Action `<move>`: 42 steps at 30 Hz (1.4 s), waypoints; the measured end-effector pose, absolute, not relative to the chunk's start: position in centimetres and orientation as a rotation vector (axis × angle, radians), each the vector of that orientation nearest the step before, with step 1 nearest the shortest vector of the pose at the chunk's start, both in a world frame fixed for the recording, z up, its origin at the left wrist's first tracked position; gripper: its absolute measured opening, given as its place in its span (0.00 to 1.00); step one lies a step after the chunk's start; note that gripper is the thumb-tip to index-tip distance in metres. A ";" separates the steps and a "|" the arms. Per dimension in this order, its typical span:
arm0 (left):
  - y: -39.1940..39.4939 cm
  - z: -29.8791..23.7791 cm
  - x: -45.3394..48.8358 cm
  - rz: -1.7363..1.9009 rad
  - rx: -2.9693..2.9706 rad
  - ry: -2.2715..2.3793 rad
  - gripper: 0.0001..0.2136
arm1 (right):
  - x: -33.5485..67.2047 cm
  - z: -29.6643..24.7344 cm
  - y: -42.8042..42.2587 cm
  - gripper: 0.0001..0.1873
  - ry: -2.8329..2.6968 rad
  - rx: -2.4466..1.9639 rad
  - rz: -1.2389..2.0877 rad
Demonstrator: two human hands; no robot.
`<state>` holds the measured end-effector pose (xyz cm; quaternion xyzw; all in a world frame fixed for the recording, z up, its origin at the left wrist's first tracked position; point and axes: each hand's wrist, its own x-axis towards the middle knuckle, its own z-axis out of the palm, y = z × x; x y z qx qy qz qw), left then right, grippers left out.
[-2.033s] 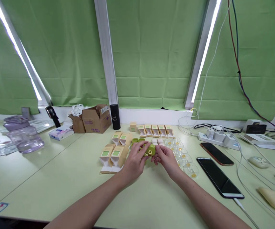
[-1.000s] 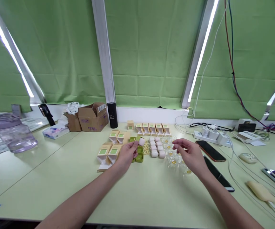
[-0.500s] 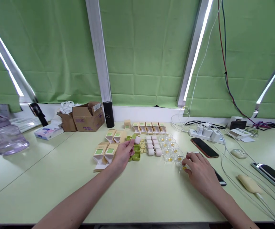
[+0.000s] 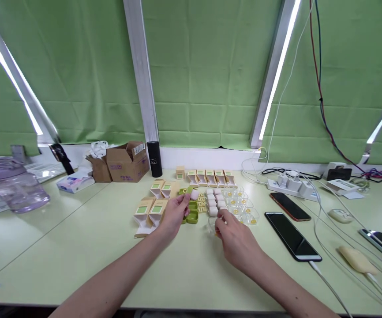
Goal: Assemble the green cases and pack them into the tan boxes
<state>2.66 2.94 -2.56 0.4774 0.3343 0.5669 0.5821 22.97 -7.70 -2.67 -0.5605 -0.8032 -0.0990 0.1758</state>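
Raised over the small green containers (image 4: pixel 192 217), my left hand (image 4: pixel 174 215) pinches a small green piece (image 4: pixel 189 190). A pale pinkish block (image 4: pixel 194 194) shows right beside that piece; whether it is joined to it I cannot tell. My right hand (image 4: pixel 239 242) has its fingers closed on a clear plastic cup (image 4: pixel 211 225), just in front of the pale rounded blocks (image 4: pixel 212 211). Between the green containers and these blocks lie small yellow pieces (image 4: pixel 202 204). Several clear cups with yellow centres (image 4: pixel 243 207) stand right of the blocks.
Open card boxes with green labels (image 4: pixel 156 211) lie left, and a row of them (image 4: pixel 211 177) runs behind. Phones (image 4: pixel 293 236), cables and a power strip (image 4: pixel 292 187) are at right. A cardboard carton (image 4: pixel 128 165), black cylinder (image 4: pixel 154 159) and jug (image 4: pixel 17 187) stand at left.
My right hand has moved left from beside the phone to the front of the pale blocks, carrying a clear cup. My left hand keeps its pinch. The view has turned slightly left.
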 end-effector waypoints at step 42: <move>3.4 -3.0 2.4 1.437 1.135 0.811 0.27 | 20.8 -3.8 -0.3 0.17 -0.830 -0.482 1.555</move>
